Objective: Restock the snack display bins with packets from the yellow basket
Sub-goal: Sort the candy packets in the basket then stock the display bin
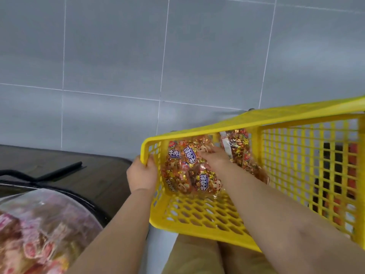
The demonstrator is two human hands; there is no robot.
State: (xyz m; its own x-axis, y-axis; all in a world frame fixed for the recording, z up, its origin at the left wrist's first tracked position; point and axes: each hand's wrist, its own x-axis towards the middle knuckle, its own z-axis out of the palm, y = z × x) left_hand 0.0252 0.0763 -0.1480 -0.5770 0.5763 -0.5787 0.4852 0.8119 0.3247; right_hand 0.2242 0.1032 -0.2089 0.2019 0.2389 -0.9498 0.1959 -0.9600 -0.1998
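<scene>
Two hands at the tilted yellow basket (pixel 197 220), with packets inside.

The left hand (pixel 141 175) grips the basket's near-left corner rim, fingers curled over the edge. Just right of this grip, a heap of red-gold snack packets (pixel 205 180) lies against the far wall of the basket. The right hand (pixel 214 157) rests on top of them; the view is blurred, so I cannot tell if its fingers pinch one. Below and left of the grip is a clear display bin (pixel 39 224) holding pink packets. Beyond the grip is open grey tiled floor (pixel 118 56).
</scene>
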